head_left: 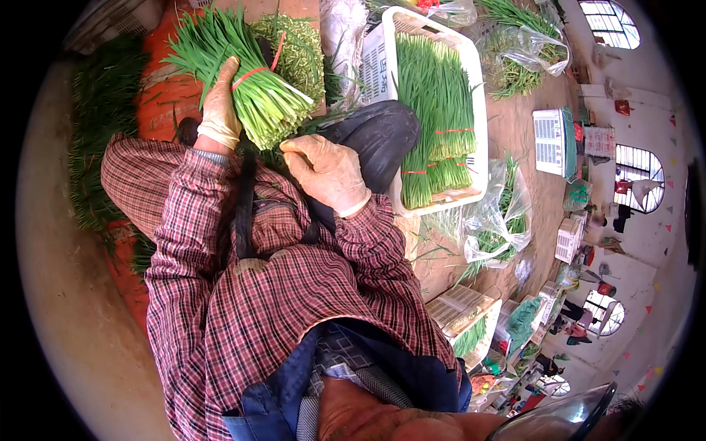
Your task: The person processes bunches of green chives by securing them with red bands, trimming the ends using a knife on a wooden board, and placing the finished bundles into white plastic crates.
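A thick bundle of green garlic chives (273, 101) is tilted in my gloved left hand (220, 110), whose fingers wrap round it beside a red band. Its pale cut ends face down and right; the leafy tips point to the upper left. My right hand (329, 170), also in a pale thin glove, is just below the cut ends with its fingers curled in. What those fingers hold, if anything, is hidden. Beyond the bundle, a heap of short chive trimmings (300, 55) lies on a board. A second red band (279, 50) shows near the bundle's upper side.
To my right, a white plastic crate (482, 110) holds several banded chive bundles (434, 95). Loose chives (107, 132) lie along the left on an orange-red sheet (158, 88). Clear plastic bags of greens (504, 220) and more crates (467, 316) stand farther right.
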Tool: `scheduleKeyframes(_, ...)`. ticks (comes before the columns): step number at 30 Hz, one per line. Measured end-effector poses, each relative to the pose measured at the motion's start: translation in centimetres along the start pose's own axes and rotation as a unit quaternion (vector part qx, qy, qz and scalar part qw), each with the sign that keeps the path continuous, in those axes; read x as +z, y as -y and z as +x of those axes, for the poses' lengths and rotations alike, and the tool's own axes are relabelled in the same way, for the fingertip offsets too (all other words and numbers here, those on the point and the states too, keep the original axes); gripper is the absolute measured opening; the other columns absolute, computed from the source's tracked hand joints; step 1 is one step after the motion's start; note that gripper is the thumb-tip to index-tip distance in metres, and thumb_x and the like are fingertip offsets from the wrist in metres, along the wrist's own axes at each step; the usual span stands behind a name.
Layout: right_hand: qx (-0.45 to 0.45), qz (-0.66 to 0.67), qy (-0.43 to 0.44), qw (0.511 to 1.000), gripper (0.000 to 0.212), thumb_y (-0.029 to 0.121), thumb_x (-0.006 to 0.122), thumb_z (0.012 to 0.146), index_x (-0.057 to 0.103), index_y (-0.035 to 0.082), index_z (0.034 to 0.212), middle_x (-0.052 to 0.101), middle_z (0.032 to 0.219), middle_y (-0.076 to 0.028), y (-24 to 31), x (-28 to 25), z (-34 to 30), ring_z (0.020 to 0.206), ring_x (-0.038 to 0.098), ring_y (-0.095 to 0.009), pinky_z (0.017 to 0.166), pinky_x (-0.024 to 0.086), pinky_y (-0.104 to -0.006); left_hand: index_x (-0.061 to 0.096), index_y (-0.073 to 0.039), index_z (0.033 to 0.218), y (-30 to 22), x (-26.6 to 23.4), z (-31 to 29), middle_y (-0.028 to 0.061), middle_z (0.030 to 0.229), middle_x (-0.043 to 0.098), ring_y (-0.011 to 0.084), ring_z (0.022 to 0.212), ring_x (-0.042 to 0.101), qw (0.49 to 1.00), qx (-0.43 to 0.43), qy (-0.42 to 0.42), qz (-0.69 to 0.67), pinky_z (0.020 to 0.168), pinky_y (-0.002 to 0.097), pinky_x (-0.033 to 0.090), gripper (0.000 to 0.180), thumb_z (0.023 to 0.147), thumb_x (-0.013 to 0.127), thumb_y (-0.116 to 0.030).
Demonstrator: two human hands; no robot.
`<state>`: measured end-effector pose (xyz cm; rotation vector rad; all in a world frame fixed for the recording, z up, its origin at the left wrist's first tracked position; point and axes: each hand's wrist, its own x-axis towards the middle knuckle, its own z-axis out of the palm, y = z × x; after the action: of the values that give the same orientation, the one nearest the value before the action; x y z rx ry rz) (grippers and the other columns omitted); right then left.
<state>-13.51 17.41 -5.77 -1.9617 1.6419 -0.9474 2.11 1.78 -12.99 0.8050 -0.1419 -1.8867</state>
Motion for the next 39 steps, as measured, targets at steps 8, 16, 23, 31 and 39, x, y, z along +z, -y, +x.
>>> scheduleKeyframes(8, -0.011, -0.102, -0.032, 0.994, 0.016, 0.011, 0.065, 0.084, 0.066, 0.010, 0.100, 0.068, 0.087, -0.008, 1.0, 0.6, 1.5, 0.077, 0.067, -0.025, 0.066, 0.054, -0.0334, 0.063, 0.004, 0.105, 0.8, 1.4, -1.3, 0.0096, 0.095, 0.067, 0.0183, 0.078, 0.065, 0.980, 0.131, -0.061, 0.137, 0.071, 0.0303, 0.053, 0.038, 0.082, 0.073, -0.025)
scheduleKeyframes(16, 0.058, 0.017, -0.105, 0.993, 0.020, 0.009, 0.063, 0.086, 0.066, 0.010, 0.106, 0.069, 0.087, -0.009, -0.1, 1.7, 1.5, 0.075, 0.069, -0.020, 0.066, 0.054, -0.0299, 0.064, 0.003, 0.106, 1.1, 1.9, -1.9, 0.0078, 0.097, 0.067, 0.0158, 0.079, 0.064, 0.979, 0.147, -0.046, 0.130, 0.073, 0.0288, 0.052, 0.035, 0.083, 0.073, -0.021)
scheduleKeyframes(23, 0.021, -0.022, -0.152, 0.988, 0.018, 0.012, 0.070, 0.081, 0.065, 0.010, 0.099, 0.070, 0.083, -0.007, -0.4, 2.0, 1.6, 0.070, 0.069, -0.019, 0.062, 0.053, -0.0294, 0.061, 0.001, 0.111, 1.2, 1.7, -1.9, 0.0054, 0.102, 0.065, 0.0149, 0.087, 0.061, 0.973, 0.182, -0.026, 0.142, 0.079, 0.0283, 0.050, 0.035, 0.082, 0.073, -0.016)
scheduleKeyframes(31, 0.005, -0.095, -0.156, 0.983, 0.013, 0.014, 0.072, 0.078, 0.062, 0.012, 0.086, 0.066, 0.068, -0.004, -0.8, 2.5, 2.6, 0.058, 0.066, -0.022, 0.053, 0.051, -0.0316, 0.058, 0.000, 0.114, 1.5, 2.9, -3.0, 0.0050, 0.104, 0.064, 0.0152, 0.089, 0.060, 0.958, 0.249, -0.014, 0.141, 0.082, 0.0278, 0.048, 0.038, 0.081, 0.074, -0.013)
scheduleKeyframes(39, -0.035, -0.162, -0.116, 0.979, 0.016, 0.015, 0.072, 0.075, 0.057, 0.012, 0.080, 0.063, 0.061, -0.002, -1.0, 2.1, 2.8, 0.049, 0.062, -0.021, 0.048, 0.049, -0.0333, 0.060, 0.000, 0.112, 1.2, 3.1, -3.3, 0.0054, 0.104, 0.064, 0.0151, 0.089, 0.060, 0.955, 0.260, -0.008, 0.139, 0.082, 0.0277, 0.048, 0.036, 0.081, 0.074, -0.013)
